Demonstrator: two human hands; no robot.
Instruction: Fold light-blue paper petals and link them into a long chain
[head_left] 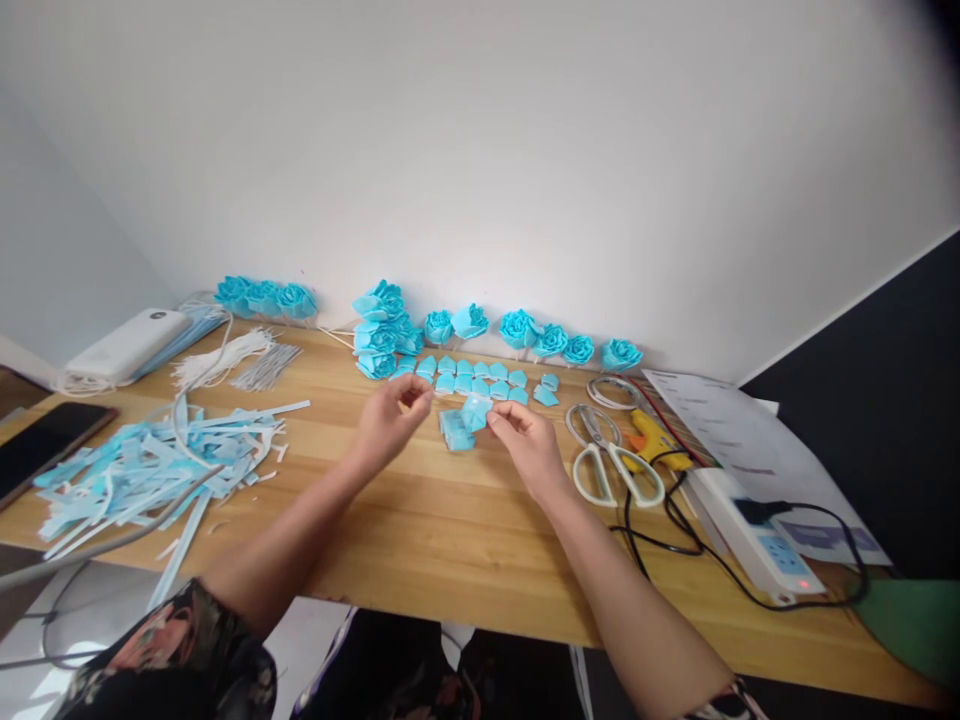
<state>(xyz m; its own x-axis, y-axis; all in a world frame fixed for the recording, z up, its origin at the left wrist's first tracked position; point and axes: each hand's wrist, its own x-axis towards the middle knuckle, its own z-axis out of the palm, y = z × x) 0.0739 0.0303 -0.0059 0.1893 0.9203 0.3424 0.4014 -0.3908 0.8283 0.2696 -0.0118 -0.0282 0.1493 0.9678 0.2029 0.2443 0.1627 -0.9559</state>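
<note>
My right hand (527, 440) pinches a light blue petal piece (477, 411) by its right edge, between thumb and fingertips. Just below it on the table lies a small stack of blue pieces (456, 430). To the left, my left hand (394, 415) is curled, thumb and forefinger pressed together; whatever may be between the tips is too small to make out. Behind both hands, shaped blue petals (481, 386) lie in rows. Several finished-looking blue flowers (519, 328) stand along the wall, and others are stacked in a cluster (377, 335).
Scissors (616, 470) lie at right beside a yellow glue gun (654, 440), its black cord, a plugged-in power strip (757, 540) and a paper sheet (742, 430). Blue and white strips (165, 470) are heaped left, near a phone (49, 445), a white power bank (127, 345) and grey wires (268, 368).
</note>
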